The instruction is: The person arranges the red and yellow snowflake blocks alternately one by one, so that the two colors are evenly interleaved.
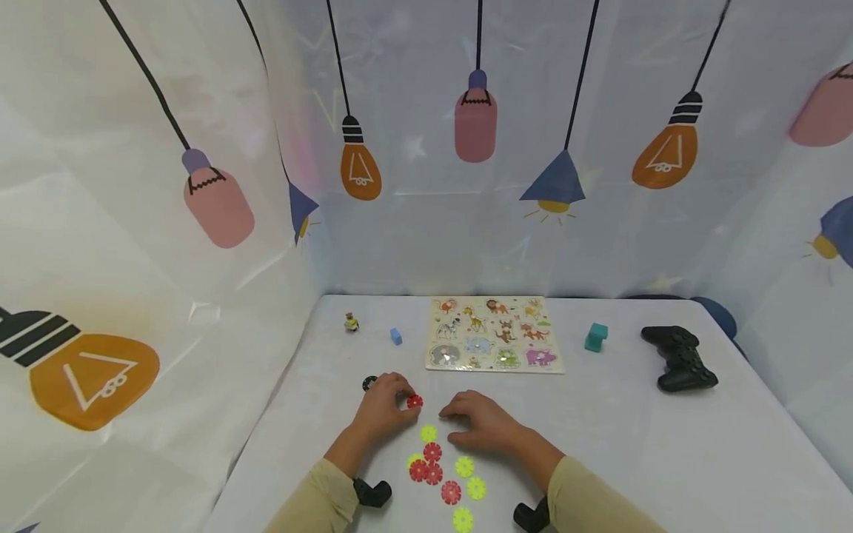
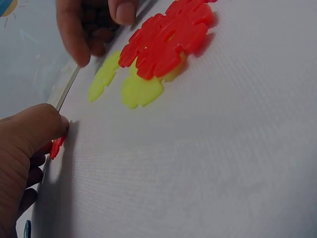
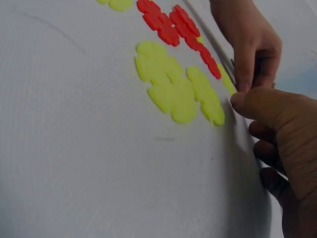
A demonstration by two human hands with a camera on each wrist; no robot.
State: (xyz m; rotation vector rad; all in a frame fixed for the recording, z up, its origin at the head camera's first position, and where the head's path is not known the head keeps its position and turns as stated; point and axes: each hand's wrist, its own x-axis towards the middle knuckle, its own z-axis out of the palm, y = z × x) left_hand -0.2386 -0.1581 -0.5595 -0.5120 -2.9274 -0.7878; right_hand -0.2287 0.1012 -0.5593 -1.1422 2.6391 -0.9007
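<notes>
My left hand [image 1: 402, 400] pinches a red snowflake disc [image 1: 415, 401] just above the white table; in the left wrist view the disc [image 2: 56, 147] peeks out under the thumb [image 2: 37, 129]. My right hand [image 1: 457, 423] rests on the table beside it, fingers loosely curled and holding nothing, next to a yellow disc [image 1: 429, 433]. Several red discs [image 1: 426, 466] and yellow discs [image 1: 469, 477] lie flat between my wrists. In the right wrist view yellow discs [image 3: 171, 87] lie left of my right hand [image 3: 247, 106].
An animal peg puzzle board [image 1: 494, 334] lies beyond the hands. A black disc [image 1: 369, 383] sits by the left hand. Farther back are a small figurine [image 1: 351, 323], a blue block [image 1: 396, 336], a teal block [image 1: 596, 337] and a black game controller [image 1: 680, 357]. Printed curtains wall the table.
</notes>
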